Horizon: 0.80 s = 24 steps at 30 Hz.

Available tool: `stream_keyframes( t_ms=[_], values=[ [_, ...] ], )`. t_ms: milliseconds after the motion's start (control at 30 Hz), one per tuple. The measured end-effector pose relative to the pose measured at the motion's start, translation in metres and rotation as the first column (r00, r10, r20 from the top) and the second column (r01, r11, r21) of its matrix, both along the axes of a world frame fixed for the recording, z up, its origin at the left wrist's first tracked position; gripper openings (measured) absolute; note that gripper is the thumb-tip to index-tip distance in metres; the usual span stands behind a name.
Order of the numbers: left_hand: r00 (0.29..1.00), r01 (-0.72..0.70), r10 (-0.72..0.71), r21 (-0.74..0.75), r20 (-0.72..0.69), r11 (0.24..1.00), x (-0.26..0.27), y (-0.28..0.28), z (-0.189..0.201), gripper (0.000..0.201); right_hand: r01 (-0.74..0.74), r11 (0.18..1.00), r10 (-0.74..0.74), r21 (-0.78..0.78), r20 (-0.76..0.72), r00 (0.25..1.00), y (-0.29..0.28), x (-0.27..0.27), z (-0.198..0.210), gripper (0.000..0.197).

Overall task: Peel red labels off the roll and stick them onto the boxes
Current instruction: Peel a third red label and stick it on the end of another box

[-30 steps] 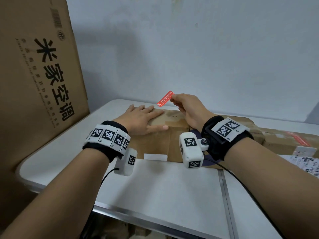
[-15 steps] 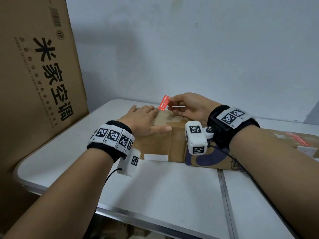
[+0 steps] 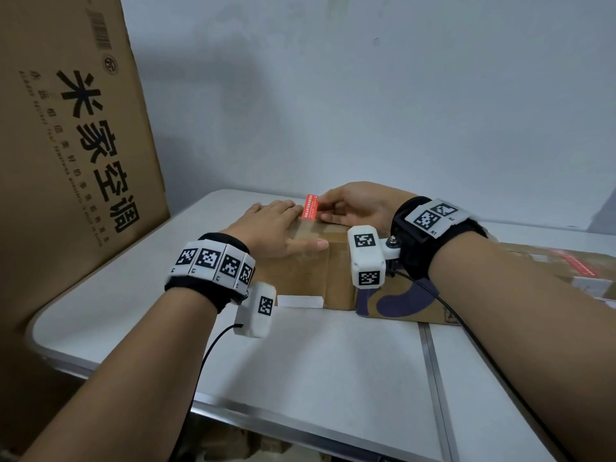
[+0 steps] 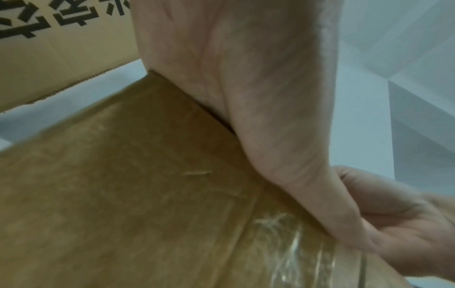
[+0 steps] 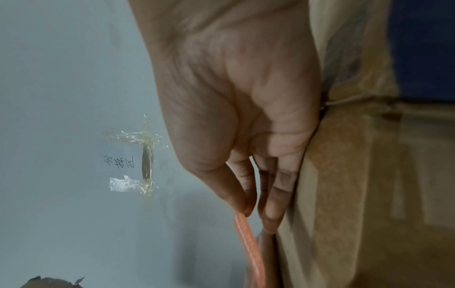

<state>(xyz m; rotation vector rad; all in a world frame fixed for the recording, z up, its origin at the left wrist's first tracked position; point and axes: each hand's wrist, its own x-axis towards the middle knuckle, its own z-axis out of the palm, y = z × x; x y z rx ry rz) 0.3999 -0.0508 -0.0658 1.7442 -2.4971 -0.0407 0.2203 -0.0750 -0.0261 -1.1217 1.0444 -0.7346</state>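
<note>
A small brown cardboard box stands on the white table. My left hand lies flat on its top, fingers straight; the left wrist view shows the palm pressing on the box's top edge. My right hand pinches a red label between thumb and forefinger, held upright just above the box's far top edge, next to my left fingertips. In the right wrist view the red label hangs edge-on from the pinching fingers. The label roll is not in view.
A tall printed carton leans at the left. A flat box with a purple print lies to the right, and beyond it another package bears a red label. A white strip lies at the small box's base. The wall is close behind.
My right hand has brought the red label down and leftward, turning it from slanted to upright, close above the box top. The left hand stays flat on the box.
</note>
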Motion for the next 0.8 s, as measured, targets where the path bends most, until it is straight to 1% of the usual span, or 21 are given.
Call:
stream_keyframes(
  t_ms=[67,100,167,233,267,333,367,433,600,700,800],
  values=[
    [0.999,0.010,-0.008,0.035,-0.047,0.999,0.001,-0.002,0.001,0.110,0.002,1.000,-0.002,0.016,-0.002,1.000,-0.001,-0.001,0.000,0.016],
    [0.995,0.015,-0.009,0.064,-0.096,0.998,0.002,-0.002,0.003,0.108,0.004,1.000,-0.004,0.023,-0.004,1.000,-0.001,-0.001,0.000,0.015],
    [0.972,0.015,0.012,0.115,-0.233,0.993,0.005,0.001,0.007,0.095,0.013,0.999,-0.013,0.035,-0.008,1.000,-0.003,-0.001,0.000,0.014],
    [0.937,0.002,0.049,0.146,-0.346,0.989,0.009,0.005,0.011,0.081,0.028,0.998,-0.028,0.048,-0.003,1.000,-0.004,0.000,-0.001,0.013],
    [0.920,0.010,0.049,0.147,-0.388,0.989,0.010,0.007,0.011,0.080,0.037,0.998,-0.037,0.049,0.000,0.999,-0.004,0.000,-0.001,0.012],
    [0.877,0.069,0.002,0.132,-0.480,0.989,0.012,0.009,0.011,0.080,0.048,0.998,-0.048,0.046,0.003,0.999,-0.005,0.001,-0.002,0.011],
    [0.845,0.106,-0.023,0.125,-0.535,0.987,0.012,0.009,0.010,0.078,0.048,0.998,-0.048,0.043,0.004,0.999,-0.005,0.001,-0.002,0.010],
    [0.778,0.152,-0.055,0.102,-0.626,0.983,0.014,0.007,0.006,0.069,0.046,0.998,-0.046,0.038,0.000,0.999,-0.005,0.002,-0.002,0.011],
    [0.660,0.152,-0.081,0.028,-0.747,0.988,0.015,0.007,0.002,0.034,0.037,0.999,-0.037,0.021,-0.015,0.999,-0.007,0.003,-0.003,0.011],
    [0.647,0.129,-0.081,0.005,-0.758,0.992,0.016,0.007,0.001,0.022,0.040,0.999,-0.039,0.013,-0.031,0.999,-0.006,0.004,-0.001,0.013],
    [0.615,0.127,-0.104,-0.032,-0.781,0.991,0.016,0.006,-0.001,0.017,0.039,0.999,-0.039,0.000,-0.051,0.998,-0.005,0.005,-0.001,0.014]
  ],
)
